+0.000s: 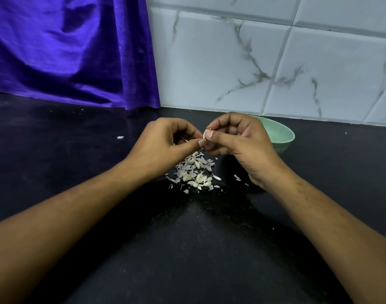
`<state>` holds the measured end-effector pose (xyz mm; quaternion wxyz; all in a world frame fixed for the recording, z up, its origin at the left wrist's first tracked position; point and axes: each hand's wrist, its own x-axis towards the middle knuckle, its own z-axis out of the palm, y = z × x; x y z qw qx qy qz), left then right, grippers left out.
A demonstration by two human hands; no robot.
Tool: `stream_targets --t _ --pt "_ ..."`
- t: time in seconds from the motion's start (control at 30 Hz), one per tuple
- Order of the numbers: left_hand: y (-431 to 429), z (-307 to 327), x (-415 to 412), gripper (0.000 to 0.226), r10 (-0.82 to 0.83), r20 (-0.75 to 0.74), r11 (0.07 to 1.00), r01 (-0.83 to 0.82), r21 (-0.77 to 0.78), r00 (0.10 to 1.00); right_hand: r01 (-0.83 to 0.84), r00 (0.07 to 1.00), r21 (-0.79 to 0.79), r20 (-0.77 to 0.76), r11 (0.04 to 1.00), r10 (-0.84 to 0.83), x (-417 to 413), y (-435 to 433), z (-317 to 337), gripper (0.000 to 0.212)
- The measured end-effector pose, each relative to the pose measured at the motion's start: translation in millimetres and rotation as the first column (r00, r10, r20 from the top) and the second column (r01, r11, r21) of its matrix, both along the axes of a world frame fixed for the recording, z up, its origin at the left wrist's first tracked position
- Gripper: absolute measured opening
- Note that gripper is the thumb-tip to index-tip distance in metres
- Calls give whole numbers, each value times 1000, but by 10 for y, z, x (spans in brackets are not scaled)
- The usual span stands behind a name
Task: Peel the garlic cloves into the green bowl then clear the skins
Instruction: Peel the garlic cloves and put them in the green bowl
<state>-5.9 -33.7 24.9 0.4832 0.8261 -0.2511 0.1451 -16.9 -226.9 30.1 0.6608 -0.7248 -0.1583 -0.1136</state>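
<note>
The task is looking about midway, with peeling going on and clearing not yet begun. At the far left a purple cloth (pixel 67 51) is hanging down to the black tabletop (pixel 78 176), and a stray flake (pixel 120 137) is lying alone left of the hands. In the middle, on the near side of the hands, a pile of skins (pixel 194 172) is sitting with a few plumper pale pieces in it; these may be cloves waiting to be peeled, though that is hard to tell. More flakes (pixel 237 177) are lying just right of the pile. The green bowl (pixel 284 134) is standing to the far right, close to the tiled wall (pixel 253 62). The right hand (pixel 242 141) is hiding most of its inside, so what is resting in it cannot be told. The left hand (pixel 165 143) is hovering above the pile, its grip curled, with thumb and forefinger pinching at the lower edge of the garlic clove (pixel 204 134), seemingly working at the skin. The right hand is meeting it from the right, its grip pinching the same clove between thumb and forefinger while the other fingers are curling under.
</note>
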Motion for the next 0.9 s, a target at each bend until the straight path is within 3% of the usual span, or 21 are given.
stream_targets --t 0.2,0.67,0.77,0.9 --pt "4 -6 7 1 82 134 991 -95 93 988 24 999 -58 -21 998 -26 10 -7 -4 9" --pt "27 34 -38 12 143 178 981 -163 101 974 -60 998 -70 -26 996 58 -5 39 -36 7" --pt "19 42 -50 13 135 137 984 -149 94 981 -89 995 -84 -48 992 86 -9 22 -18 7" --pt "17 25 16 11 71 -100 994 -79 -80 992 -91 996 -103 -31 991 88 4 0 -12 11"
